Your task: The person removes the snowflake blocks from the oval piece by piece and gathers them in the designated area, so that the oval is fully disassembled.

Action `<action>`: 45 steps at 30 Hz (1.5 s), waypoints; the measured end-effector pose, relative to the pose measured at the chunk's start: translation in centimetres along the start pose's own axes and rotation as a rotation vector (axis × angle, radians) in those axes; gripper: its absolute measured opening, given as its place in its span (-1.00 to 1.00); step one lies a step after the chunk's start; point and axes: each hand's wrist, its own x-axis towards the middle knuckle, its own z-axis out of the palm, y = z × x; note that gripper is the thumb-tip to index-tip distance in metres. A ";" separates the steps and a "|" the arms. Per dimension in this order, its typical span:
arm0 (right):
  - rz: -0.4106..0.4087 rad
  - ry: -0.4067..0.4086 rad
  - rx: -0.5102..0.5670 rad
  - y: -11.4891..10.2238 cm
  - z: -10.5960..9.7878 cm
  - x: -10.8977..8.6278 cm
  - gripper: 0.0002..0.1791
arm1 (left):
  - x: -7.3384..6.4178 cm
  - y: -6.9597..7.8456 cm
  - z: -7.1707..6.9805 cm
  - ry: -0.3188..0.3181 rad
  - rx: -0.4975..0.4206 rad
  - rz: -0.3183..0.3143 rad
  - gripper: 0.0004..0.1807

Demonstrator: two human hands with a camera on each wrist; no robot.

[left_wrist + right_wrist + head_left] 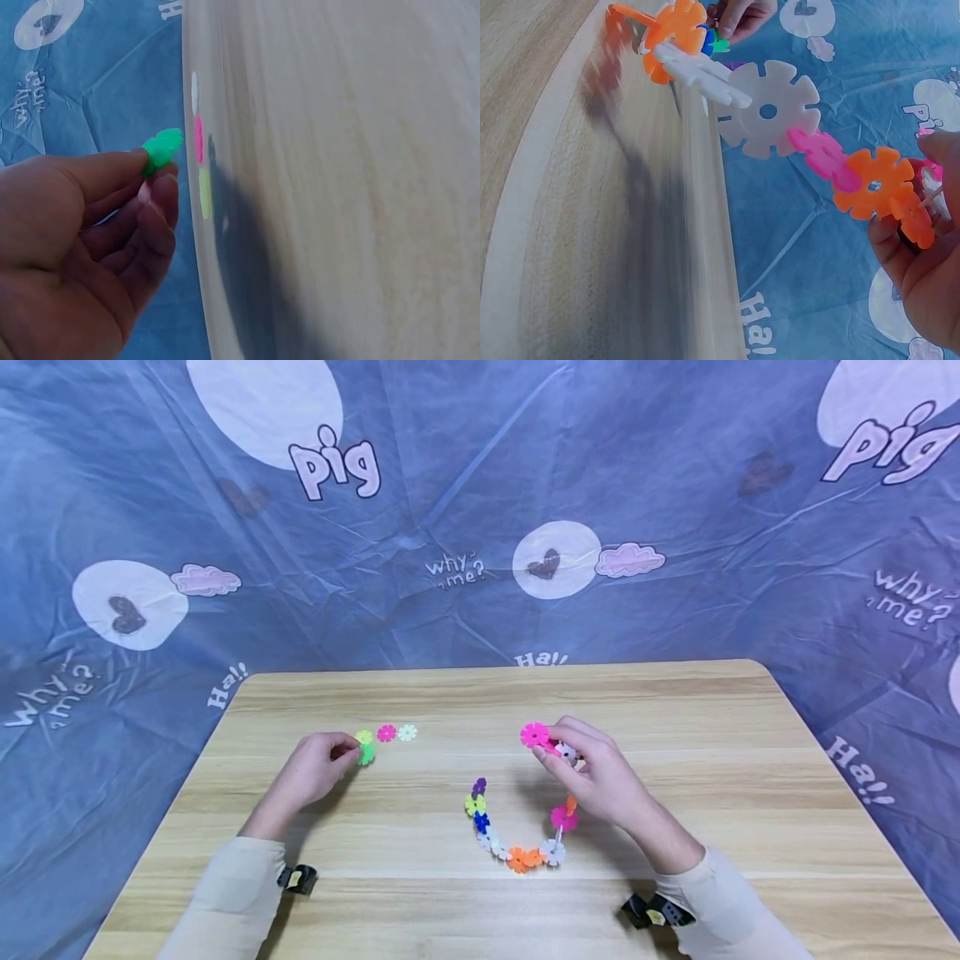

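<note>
Left hand [318, 764] pinches green disc [366, 754] between thumb and fingers, lifted near three loose discs [386, 733]. Right hand [600, 770] grips disc chain [517, 860] near pink end disc [535, 735]; rest curves away below. Best, I'd say: pinch green by rim, slots exposed; steady right wrist, lest links twist apart.

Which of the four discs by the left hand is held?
The green disc: the left hand pinches it, while the yellow disc, pink disc and white disc lie on the table.
</note>
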 end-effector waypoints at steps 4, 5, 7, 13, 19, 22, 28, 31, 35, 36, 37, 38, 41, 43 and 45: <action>0.015 -0.005 0.000 -0.1 0.0 0.0 -0.69 | 0.2 -0.4 0.1 -0.026 0.033 -0.009 -0.82; 0.016 -0.005 -0.001 -0.1 0.0 0.0 -0.70 | 0.2 -0.4 0.1 -0.029 0.042 -0.007 -0.83; 0.018 -0.004 0.000 -0.1 0.1 0.0 -0.70 | 0.2 -0.6 0.1 -0.031 0.062 -0.008 -0.83; 0.010 -0.001 -0.008 0.0 0.1 0.0 -0.70 | 0.3 -0.9 0.0 -0.036 0.114 -0.036 -0.84; 0.015 -0.005 -0.008 -0.1 0.0 0.0 -0.71 | 0.7 -1.1 0.1 -0.026 0.170 -0.058 -0.89; 0.024 -0.008 -0.008 -0.2 0.0 0.0 -0.70 | 0.8 -1.1 0.2 -0.017 0.184 -0.055 -0.91; 0.043 -0.016 -0.002 -0.3 0.0 0.0 -0.68 | 0.7 -1.3 0.2 -0.007 0.171 -0.059 -0.90; 0.043 -0.016 -0.004 -0.3 -0.1 0.0 -0.67 | 0.4 -1.2 0.0 0.017 0.152 -0.052 -0.87; 0.033 -0.009 -0.018 -0.4 -0.1 0.0 -0.69 | 0.0 -0.6 -0.4 0.051 0.110 -0.038 -0.81; 0.031 -0.008 -0.021 -0.4 -0.1 0.0 -0.70 | 0.0 -0.4 -0.4 0.059 0.099 -0.033 -0.80; 0.030 -0.006 -0.023 -0.4 -0.1 0.0 -0.70 | 0.0 -0.2 -0.5 0.067 0.087 -0.027 -0.78; 0.028 -0.006 -0.024 -0.4 -0.1 0.0 -0.70 | 0.0 0.0 -0.5 0.074 0.076 -0.022 -0.78; 0.028 -0.005 -0.023 -0.4 -0.1 0.0 -0.68 | 0.0 0.8 -0.7 0.096 0.047 0.006 -0.78; 0.028 -0.005 -0.023 -0.4 -0.1 0.0 -0.68 | -0.1 1.3 -0.7 0.108 0.031 0.030 -0.79; 0.031 -0.005 -0.021 -0.4 -0.1 0.0 -0.67 | -0.2 1.9 -0.7 0.115 0.011 0.055 -0.79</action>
